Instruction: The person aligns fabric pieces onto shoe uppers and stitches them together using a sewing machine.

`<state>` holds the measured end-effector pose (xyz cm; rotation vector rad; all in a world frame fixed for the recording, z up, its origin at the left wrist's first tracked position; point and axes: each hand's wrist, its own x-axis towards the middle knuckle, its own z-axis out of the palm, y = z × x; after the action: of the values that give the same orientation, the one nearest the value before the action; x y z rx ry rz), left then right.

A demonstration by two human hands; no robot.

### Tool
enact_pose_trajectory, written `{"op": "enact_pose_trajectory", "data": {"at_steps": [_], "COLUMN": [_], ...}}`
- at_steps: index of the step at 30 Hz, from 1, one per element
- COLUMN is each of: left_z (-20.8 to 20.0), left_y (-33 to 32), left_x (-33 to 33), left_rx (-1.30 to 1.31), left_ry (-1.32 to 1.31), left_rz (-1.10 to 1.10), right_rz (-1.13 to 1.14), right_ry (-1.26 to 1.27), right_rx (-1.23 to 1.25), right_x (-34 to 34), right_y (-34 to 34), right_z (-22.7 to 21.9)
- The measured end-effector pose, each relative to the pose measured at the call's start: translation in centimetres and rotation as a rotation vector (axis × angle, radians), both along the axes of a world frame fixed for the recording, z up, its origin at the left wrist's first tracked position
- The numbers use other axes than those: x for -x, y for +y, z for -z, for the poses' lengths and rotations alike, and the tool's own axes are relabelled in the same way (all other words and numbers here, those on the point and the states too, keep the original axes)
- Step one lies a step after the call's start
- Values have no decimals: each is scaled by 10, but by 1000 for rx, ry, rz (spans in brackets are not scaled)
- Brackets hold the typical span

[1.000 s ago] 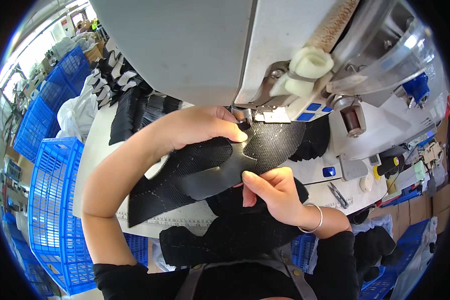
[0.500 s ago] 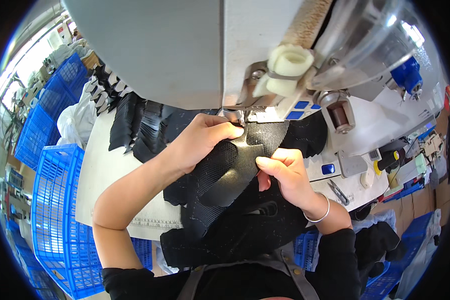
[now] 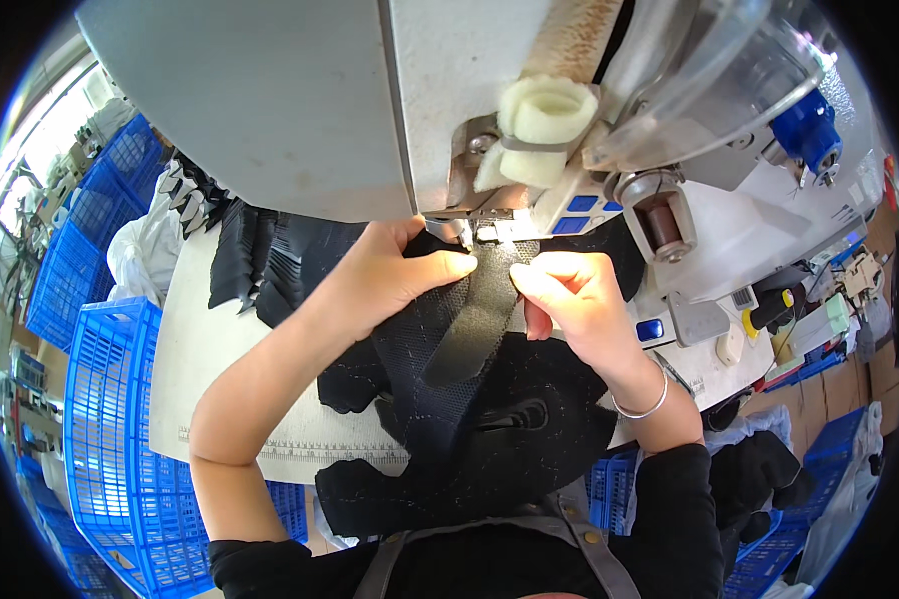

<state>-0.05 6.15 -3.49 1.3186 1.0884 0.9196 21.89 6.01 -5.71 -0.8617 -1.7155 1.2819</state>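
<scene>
Grey sewing machine (image 3: 260,110) overhangs the hands, low gap under it. Pale tabletop (image 3: 205,359) shows L of the L forearm, out to its curved edge; blue crate (image 3: 110,339) just past that. Black mesh piece (image 3: 410,349) runs from under the machine twd front edge. L hand (image 3: 395,275): thumb on piece, other fingers partly hidden, can't tell if pinching. R hand (image 3: 584,299): thumb & finger pinch piece's R edge, beside smooth strip (image 3: 469,339).

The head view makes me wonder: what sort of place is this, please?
Probably a sewing workshop: a sewing machine over black mesh material, stacked black pieces on the table and blue plastic crates beside it.
</scene>
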Motion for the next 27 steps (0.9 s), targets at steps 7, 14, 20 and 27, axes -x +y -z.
{"op": "enact_pose_trajectory", "data": {"at_steps": [7,14,20,27], "left_z": [-20,2,18,29], "left_y": [9,-28,-66,-53], "left_x": [14,7,-27,-33], "left_rx": [-145,-878,-1438,-1521], "left_ry": [363,688,1127,1121], "left_rz": [93,-419,-206,-446], "right_rz": [5,17,6,44], "right_ry": [-38,-7,1,-324], "right_rx": [18,20,34,-676], "right_x": [7,6,12,-3], "right_y": [-6,-4,-8,-12], "right_z": [-6,-5,-5,-12]}}
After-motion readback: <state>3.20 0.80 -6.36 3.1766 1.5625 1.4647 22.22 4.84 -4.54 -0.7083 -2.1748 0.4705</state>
